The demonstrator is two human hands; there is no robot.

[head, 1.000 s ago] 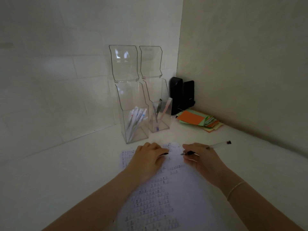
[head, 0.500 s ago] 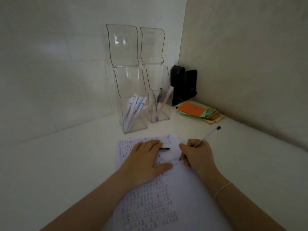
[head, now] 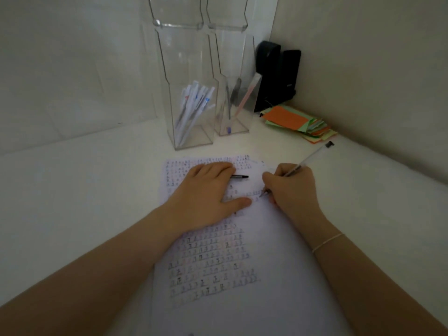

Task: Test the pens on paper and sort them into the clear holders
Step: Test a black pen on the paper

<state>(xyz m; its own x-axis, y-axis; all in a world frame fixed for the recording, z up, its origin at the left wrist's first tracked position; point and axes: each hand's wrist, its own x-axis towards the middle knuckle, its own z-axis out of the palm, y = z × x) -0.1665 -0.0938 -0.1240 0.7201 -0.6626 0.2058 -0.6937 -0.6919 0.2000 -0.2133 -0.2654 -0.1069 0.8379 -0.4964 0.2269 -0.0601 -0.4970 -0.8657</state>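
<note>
1. Two hands at work: right hand (head: 294,187) grasping clear pen (head: 306,162), tip on paper (head: 278,263); left hand (head: 208,195) flat, fingers straight, pinning the sheet, black cap (head: 240,176) peeping from beneath.
2. Testing step in hand, by judgement. Next: lift, carry to a clear holder.
3. Left holder (head: 191,110) with white pens; right holder (head: 234,105) with few.
4. Coloured notes (head: 298,123) and black object (head: 276,76) near, not obstructing.
</note>
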